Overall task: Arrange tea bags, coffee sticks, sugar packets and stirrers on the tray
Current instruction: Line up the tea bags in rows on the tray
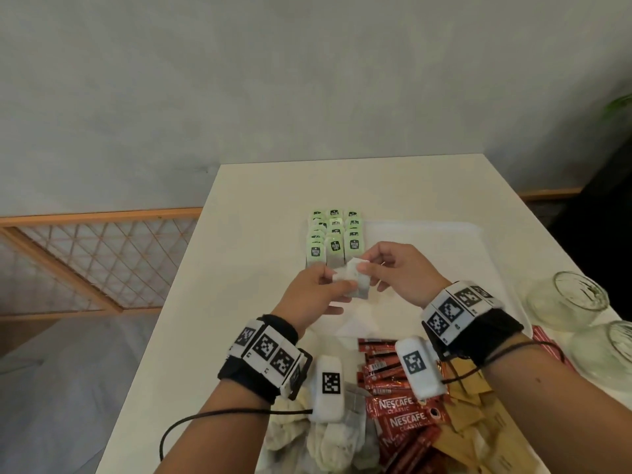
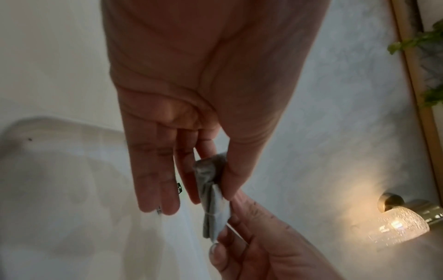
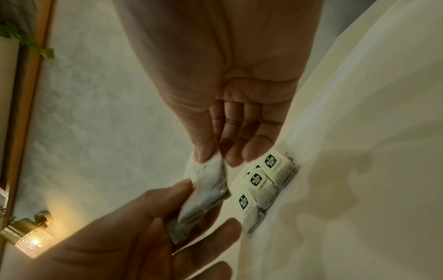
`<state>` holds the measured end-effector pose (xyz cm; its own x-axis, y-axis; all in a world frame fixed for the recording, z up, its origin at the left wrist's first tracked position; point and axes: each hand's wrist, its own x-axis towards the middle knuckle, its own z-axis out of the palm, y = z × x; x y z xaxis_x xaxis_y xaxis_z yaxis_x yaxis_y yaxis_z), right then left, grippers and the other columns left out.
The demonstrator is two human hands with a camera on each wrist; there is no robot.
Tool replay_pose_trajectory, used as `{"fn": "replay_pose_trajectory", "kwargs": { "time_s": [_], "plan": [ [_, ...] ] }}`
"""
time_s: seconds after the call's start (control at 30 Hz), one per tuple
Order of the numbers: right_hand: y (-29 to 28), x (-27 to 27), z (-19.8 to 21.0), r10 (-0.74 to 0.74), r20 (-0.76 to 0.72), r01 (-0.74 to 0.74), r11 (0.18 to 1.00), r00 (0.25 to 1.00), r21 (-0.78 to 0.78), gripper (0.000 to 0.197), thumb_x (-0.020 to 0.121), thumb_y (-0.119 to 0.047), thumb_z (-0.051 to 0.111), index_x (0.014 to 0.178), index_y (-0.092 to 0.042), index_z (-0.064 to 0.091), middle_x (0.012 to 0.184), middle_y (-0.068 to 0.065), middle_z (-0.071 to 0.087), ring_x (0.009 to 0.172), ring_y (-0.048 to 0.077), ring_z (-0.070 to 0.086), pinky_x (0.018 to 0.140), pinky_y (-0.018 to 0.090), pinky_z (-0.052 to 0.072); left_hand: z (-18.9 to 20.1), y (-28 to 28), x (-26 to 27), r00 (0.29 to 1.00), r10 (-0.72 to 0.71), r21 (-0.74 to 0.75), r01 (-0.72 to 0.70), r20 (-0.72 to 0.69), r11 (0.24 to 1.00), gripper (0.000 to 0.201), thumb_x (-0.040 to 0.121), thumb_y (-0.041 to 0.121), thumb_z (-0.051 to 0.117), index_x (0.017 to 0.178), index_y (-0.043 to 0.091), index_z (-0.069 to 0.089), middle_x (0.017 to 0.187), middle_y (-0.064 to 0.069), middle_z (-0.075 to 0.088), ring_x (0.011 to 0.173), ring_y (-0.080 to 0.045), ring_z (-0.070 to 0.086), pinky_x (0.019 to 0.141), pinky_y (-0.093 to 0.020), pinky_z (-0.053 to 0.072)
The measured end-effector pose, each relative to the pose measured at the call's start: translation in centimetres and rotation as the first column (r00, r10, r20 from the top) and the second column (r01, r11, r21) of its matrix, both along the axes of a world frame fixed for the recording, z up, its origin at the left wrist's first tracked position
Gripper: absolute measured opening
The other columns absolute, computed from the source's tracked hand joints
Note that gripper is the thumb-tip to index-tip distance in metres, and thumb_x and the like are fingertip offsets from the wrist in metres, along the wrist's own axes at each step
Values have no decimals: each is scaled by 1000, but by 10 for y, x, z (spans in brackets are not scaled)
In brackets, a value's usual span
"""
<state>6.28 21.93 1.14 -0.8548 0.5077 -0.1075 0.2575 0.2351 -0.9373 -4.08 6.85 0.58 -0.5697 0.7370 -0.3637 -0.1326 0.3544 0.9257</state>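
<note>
Both hands hold one white tea bag in the air above the white tray. My left hand pinches its near end between thumb and fingers. My right hand pinches the far corner between thumb and forefinger. The same tea bag shows in both wrist views. Three rows of tea bags with green tags lie at the tray's far left. Near me lie loose tea bags, red Nescafe coffee sticks and brown sugar packets.
Two glass bowls stand at the table's right edge, with red-striped stirrers beside them. The white table ends at the left above a wooden lattice. A lit wall lamp shows in the wrist views.
</note>
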Motion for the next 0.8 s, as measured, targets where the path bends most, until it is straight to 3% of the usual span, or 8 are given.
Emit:
{"fn": "replay_pose_trajectory", "kwargs": {
  "time_s": [0.13,0.23,0.33,0.43,0.57,0.67,0.73,0.8],
  "plan": [
    [-4,3,5,17,-6,-17,999,1000,29,9,84,-11,74,81,-18,68,73,2,67,62,12,61,60,27,52,3,-2,2,997,-81,10,81,7,997,33,85,10,74,114,0,59,91,-13,71,77,-19,71,77,-33,60],
    [-5,5,5,-11,-7,11,997,1000,78,10,82,-16,76,77,-22,70,78,-1,70,63,9,61,60,27,54,4,-5,2,992,-115,41,114,44,993,27,87,8,72,114,3,66,88,-8,71,77,-17,71,76,-29,61],
    [-4,10,5,-86,-26,87,993,996,77,8,82,-17,76,77,-16,69,76,-2,71,62,11,63,61,31,56,2,-8,4,1000,-10,35,9,19,999,22,87,13,73,108,5,70,85,-4,71,75,-16,71,74,-29,61],
    [-2,14,4,-192,-16,192,980,981,55,13,84,-17,74,79,-9,65,73,8,71,60,16,67,65,34,59,-6,-6,2,953,199,8,-203,-227,979,15,86,23,73,96,12,73,81,-3,73,72,-16,72,73,-35,59],
    [-5,14,1,-244,25,244,970,969,19,18,84,-13,73,77,-5,59,67,13,71,61,23,71,67,38,61,-6,6,10,815,130,-41,-185,-565,982,32,84,36,64,64,11,64,59,-5,60,55,-18,53,59,-37,46],
    [-12,11,0,-242,31,243,969,970,-32,17,85,-12,70,79,-3,57,65,14,71,62,27,72,67,42,61,-1,14,25,766,88,-41,-147,-636,988,42,88,37,63,54,15,55,46,4,43,46,-9,38,49,-27,31],
    [-16,10,2,-253,13,253,964,967,-85,19,87,-15,69,81,-1,57,69,15,72,63,29,72,66,43,61,-1,17,34,769,63,-9,-88,-636,996,41,92,35,62,54,19,58,41,7,44,44,-7,40,46,-19,25],
    [-17,10,6,-268,1,264,948,963,-179,26,92,-23,64,85,2,59,73,17,72,66,31,72,67,43,61,-3,18,36,787,76,37,-68,-613,997,44,92,30,64,51,22,52,40,9,43,44,-7,39,46,-20,25]
  ]
}}
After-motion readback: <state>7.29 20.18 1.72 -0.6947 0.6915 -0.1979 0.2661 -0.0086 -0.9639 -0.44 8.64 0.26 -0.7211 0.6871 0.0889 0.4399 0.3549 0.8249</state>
